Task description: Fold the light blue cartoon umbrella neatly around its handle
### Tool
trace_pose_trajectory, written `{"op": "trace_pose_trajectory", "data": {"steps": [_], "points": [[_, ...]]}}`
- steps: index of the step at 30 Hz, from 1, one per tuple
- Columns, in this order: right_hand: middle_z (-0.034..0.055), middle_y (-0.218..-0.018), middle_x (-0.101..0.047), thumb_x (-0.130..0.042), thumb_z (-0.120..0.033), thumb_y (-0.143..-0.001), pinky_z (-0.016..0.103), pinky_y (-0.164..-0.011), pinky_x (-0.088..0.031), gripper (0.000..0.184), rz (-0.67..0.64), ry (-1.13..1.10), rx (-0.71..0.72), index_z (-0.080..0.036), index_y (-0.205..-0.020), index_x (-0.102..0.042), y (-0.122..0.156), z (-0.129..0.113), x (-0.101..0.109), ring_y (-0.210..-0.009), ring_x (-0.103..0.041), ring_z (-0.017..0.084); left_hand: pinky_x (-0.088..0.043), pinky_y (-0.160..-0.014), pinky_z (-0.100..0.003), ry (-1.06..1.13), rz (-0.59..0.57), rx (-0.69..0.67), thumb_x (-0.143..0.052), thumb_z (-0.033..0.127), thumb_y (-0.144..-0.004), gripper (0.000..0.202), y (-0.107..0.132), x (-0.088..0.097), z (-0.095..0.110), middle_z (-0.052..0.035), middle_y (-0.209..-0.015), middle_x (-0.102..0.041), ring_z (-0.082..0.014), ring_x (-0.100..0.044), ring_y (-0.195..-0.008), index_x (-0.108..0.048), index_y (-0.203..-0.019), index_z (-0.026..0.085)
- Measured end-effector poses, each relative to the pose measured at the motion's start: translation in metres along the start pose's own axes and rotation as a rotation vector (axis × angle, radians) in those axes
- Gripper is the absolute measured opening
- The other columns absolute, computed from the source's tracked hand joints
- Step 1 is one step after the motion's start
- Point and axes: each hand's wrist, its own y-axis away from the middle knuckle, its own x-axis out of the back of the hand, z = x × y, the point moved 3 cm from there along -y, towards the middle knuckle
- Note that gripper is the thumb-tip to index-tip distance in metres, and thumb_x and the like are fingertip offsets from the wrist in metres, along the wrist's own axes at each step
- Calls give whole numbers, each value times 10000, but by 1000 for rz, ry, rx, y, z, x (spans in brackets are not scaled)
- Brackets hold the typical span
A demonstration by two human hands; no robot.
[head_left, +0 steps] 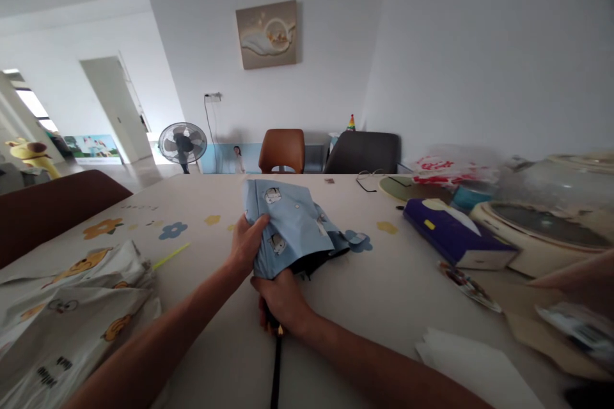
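A light blue folding umbrella (292, 217) with cartoon animal prints and a dark inner side is above the middle of the white table (206, 345). Its canopy is folded flat in loose panels. My left hand (249, 239) pinches the canopy along its left edge, thumb on top. Lower down, my right hand (283, 297) is closed around the near end, where the dark handle is mostly hidden by the fingers. A black wrist strap (277, 370) trails from there toward me.
On the left lies a printed white cloth (96, 294) beside a thin yellow stick (171, 255). At right are a purple tissue box (451, 230), glasses (367, 182), a cream-coloured appliance (499, 220), plastic bags (451, 166) and white paper (472, 364). Chairs (282, 150) stand around the table.
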Motion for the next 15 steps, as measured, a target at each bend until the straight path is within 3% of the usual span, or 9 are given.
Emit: {"op": "trace_pose_trajectory", "data": {"steps": [3,6,9,11,13,15], "points": [[-46,-363,-440,-446,-162,-703,195,-248,-349,133,18,8,0,-184,-573,-435,-3,5,0,-267,-470,122,-463,-628,-268,-43,-67,17,-554,432,-711,332,-3,-1,-3,-57,-796,-624,-183,-573,-739,-589,-859,137],[-34,-373,-443,-436,-161,-717,207,-244,-352,157,13,-9,-11,-179,-561,-435,-7,9,0,-268,-467,129,-427,-858,-382,-211,-48,-34,-536,446,-737,454,-10,2,-4,-139,-1064,-595,-261,-533,-1033,-531,-1069,136],[-37,-379,-443,-457,-154,-701,216,-243,-359,117,4,-39,-16,-178,-587,-443,-6,8,1,-275,-474,137,-256,-1023,-458,-471,116,-273,-524,402,-760,620,-9,9,10,-204,-1329,-387,-297,-325,-1263,-344,-1278,111],[-38,-371,-431,-464,-133,-696,216,-245,-360,126,4,-41,-23,-178,-581,-436,-5,7,1,-272,-469,135,-213,-1045,-468,-645,166,-513,-508,374,-777,649,1,7,26,-204,-1373,-320,-293,-262,-1296,-274,-1320,107],[-36,-369,-424,-461,-126,-722,211,-254,-362,162,-22,-41,-12,-176,-571,-428,-6,7,0,-271,-464,128,-221,-1042,-469,-792,53,-732,-520,364,-776,605,16,-5,41,-173,-1350,-364,-283,-278,-1286,-313,-1300,143],[-46,-380,-421,-441,-161,-787,204,-265,-365,177,-33,-44,41,-175,-611,-435,-9,9,-3,-268,-448,113,-197,-1046,-486,-924,-183,-882,-565,361,-750,558,31,-25,49,-138,-1315,-413,-280,-299,-1269,-385,-1248,187]]}}
